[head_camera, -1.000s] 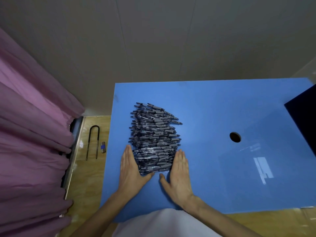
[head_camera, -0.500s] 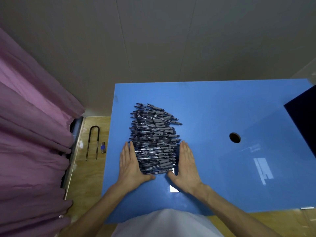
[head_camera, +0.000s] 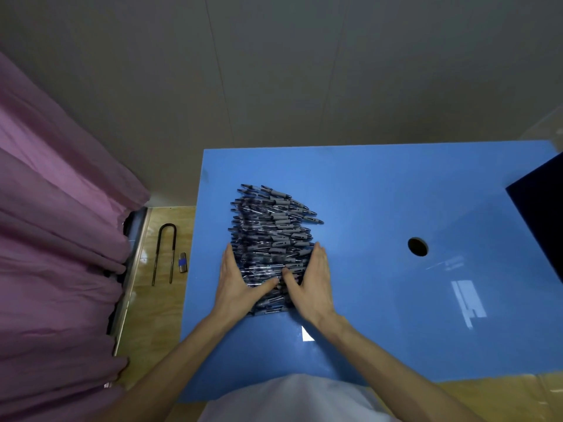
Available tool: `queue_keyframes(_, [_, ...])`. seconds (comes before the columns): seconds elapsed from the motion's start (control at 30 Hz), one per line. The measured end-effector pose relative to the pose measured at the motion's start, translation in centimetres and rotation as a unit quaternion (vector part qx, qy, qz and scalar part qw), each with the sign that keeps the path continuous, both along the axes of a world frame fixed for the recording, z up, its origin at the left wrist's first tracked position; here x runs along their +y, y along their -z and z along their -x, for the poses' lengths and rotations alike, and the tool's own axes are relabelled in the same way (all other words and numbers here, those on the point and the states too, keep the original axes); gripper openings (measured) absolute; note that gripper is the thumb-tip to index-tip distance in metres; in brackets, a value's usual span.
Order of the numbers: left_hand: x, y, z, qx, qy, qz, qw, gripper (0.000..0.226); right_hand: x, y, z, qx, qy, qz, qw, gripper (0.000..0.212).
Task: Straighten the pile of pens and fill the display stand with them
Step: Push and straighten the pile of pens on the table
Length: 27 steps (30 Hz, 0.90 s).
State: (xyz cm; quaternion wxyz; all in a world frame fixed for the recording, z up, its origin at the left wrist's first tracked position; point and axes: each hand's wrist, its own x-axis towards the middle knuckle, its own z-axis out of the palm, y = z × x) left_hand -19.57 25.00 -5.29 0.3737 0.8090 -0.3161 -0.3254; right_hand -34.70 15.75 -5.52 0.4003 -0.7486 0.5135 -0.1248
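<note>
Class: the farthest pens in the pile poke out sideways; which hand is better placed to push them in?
Right hand: the far pens jut toward its side.

Bare forearms, no sleeves; left hand (head_camera: 234,281), right hand (head_camera: 313,281) without rings, watch; white top (head_camera: 292,400) at bottom edge.

- We find no readable text, label, brand, number or sign anywhere in the head view.
- The pens (head_camera: 271,239) heaped on the blue table (head_camera: 380,184) may carry print on their barrels, but they are too small and too glossy for us to read a single letter.
- The small metal object with a blue band (head_camera: 182,262) on the floor shows us no legible marking either.
</note>
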Motion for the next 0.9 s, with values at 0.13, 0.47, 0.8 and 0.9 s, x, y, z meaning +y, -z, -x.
queue_keyframes(0.13, [0.1, -0.3, 0.3, 0.003, 0.009, 0.025, 1.0, 0.122, 0.5, -0.2, 0.0, -0.029, 0.015, -0.012, 0.999, 0.089])
queue_keyframes(0.47, [0.7, 0.0, 0.2, 0.033, -0.005, -0.004, 0.999, 0.126, 0.0, 0.4, 0.4, 0.004, 0.043, -0.003, 0.999, 0.084])
queue_keyframes(0.8, [0.9, -0.2, 0.2, -0.085, 0.053, -0.011, 0.995, 0.114, 0.7, 0.4, -0.4, 0.009, -0.009, 0.028, 1.0, 0.078])
queue_keyframes(0.9, [0.4, -0.2, -0.6, -0.093, 0.042, -0.021, 0.995, 0.111, -0.3, 0.1, 0.0, -0.005, 0.02, 0.023, 1.0, 0.08])
